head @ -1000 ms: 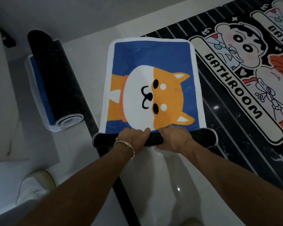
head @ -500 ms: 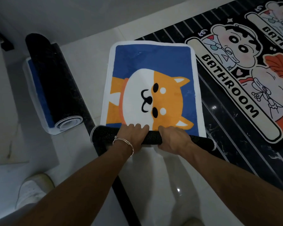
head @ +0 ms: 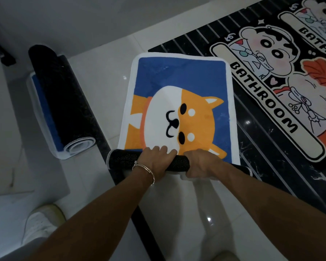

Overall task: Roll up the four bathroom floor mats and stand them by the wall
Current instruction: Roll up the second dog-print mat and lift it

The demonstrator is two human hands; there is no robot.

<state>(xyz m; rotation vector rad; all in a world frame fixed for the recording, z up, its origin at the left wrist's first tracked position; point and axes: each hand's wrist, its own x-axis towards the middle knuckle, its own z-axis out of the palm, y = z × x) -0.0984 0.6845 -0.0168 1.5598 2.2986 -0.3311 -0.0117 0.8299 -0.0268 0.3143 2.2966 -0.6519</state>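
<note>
Clamping the rolled near end of the dog mat (head: 179, 81), left grip (head: 155, 161) and right grip (head: 201, 163) nearly touch.

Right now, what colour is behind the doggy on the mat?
Blue, with a white edge, on the dog mat; head view.

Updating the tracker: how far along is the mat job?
Done: one rolled mat, lying down, not stood up. In hand: left hand and right hand grip the dog mat, roll just started. Left: cartoon mat and second cartoon mat, both flat; standing all four.

Bare tile (head: 109, 91) between rolled mat (head: 64, 102) and dog mat (head: 177, 78), cartoon mat (head: 262, 98) near right
</note>
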